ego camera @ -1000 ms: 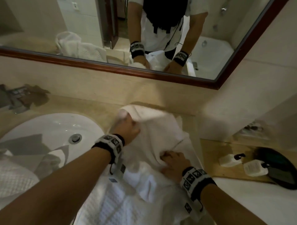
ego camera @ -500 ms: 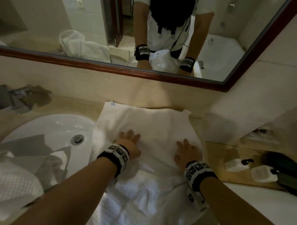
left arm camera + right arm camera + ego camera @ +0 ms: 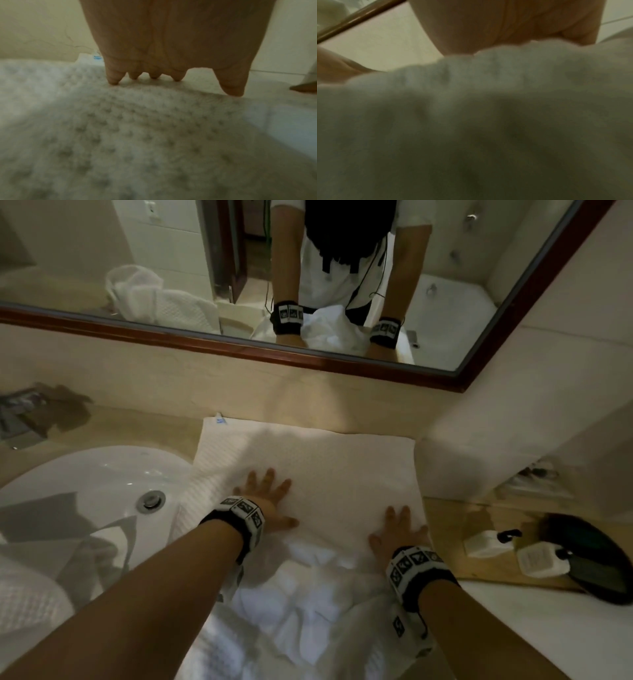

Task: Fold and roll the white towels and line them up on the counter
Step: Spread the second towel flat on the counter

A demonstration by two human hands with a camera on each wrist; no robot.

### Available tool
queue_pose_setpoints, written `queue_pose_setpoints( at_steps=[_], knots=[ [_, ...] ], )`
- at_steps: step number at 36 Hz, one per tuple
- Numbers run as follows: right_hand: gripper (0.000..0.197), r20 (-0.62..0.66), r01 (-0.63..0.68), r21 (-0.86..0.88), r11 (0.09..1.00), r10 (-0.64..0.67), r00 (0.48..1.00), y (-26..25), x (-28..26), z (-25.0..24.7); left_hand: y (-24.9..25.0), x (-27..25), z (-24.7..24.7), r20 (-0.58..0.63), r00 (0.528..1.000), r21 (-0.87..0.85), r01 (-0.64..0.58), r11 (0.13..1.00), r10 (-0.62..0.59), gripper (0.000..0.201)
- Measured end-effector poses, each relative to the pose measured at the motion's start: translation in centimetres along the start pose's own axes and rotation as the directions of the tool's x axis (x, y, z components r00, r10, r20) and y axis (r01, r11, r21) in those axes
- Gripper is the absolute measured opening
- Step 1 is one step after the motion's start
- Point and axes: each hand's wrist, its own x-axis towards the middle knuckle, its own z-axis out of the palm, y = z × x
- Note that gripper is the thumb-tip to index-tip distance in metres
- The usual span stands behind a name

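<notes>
Left hand [image 3: 265, 501] and right hand [image 3: 397, 534] flat, fingers spread, pressing towel [image 3: 308, 460] on desk [image 3: 137, 426]. Partly folded; rolling, lineup pending.

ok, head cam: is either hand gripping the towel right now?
No. Both the left hand and right hand lie flat with fingers spread, pressing on the white towel spread over the counter.

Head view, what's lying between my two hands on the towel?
Only bare white towel; the head view shows nothing else between the left hand and right hand.
</notes>
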Motion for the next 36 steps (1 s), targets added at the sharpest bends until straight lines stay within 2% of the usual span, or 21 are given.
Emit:
queue_pose_setpoints(
  at_steps=[3,6,10,13,17,22,26,30,33,35,36],
  knots=[
    [0.079,-0.003,-0.028,0.041,0.999,0.028,1.0,0.1,-0.3,-0.3,1.4,-1.0,0.4,-0.063,0.997,0.01,-0.041,0.999,0.041,0.09],
    [0.077,-0.031,-0.002,0.051,0.999,0.004,1.0,0.0,-1.5,-0.9,3.7,-2.8,1.6,-0.124,0.988,0.021,-0.092,0.996,0.094,0.085],
    [0.068,-0.084,0.127,0.051,0.991,-0.122,0.989,-1.2,-3.5,-0.8,6.0,-4.8,3.3,-0.08,0.992,-0.041,-0.096,0.995,0.093,0.086],
    [0.069,-0.08,0.195,0.051,0.979,-0.191,0.978,-2.7,-5.2,-0.6,6.9,-6.1,3.9,-0.07,0.992,-0.064,-0.114,0.991,0.11,0.085],
    [0.072,-0.089,0.235,0.043,0.971,-0.23,0.969,-4.9,-7.7,-0.1,6.6,-8.0,4.5,-0.077,0.989,-0.072,-0.132,0.989,0.127,0.083],
    [0.069,-0.053,0.298,0.042,0.954,-0.295,0.954,-6.2,-9.8,1.6,6.2,-10.8,5.7,-0.094,0.993,-0.041,-0.07,0.997,0.066,0.08],
    [0.054,0.016,0.287,0.062,0.956,-0.289,0.957,-7.5,-12.8,2.5,6.4,-14.0,7.5,-0.064,0.995,-0.105,-0.086,0.991,0.08,0.077],
    [0.032,-0.044,0.353,0.006,0.936,-0.353,0.935,-8.4,-15.1,4.2,5.8,-16.6,9.8,-0.013,0.993,-0.119,-0.117,0.986,0.116,0.074],
    [0.037,-0.014,0.398,0.053,0.916,-0.398,0.917,-8.6,-16.7,5.1,5.2,-17.8,11.0,-0.002,0.994,-0.083,-0.106,0.991,0.106,0.069],
    [0.037,-0.03,0.355,0.136,0.925,-0.354,0.935,-8.1,-17.8,5.4,4.6,-17.6,12.5,0.007,0.988,-0.03,-0.152,0.988,0.152,0.069],
    [0.03,-0.058,0.333,0.186,0.925,-0.328,0.943,-7.5,-18.1,5.6,4.2,-17.1,13.6,0.003,0.987,-0.06,-0.157,0.986,0.158,0.074]
  ],
)
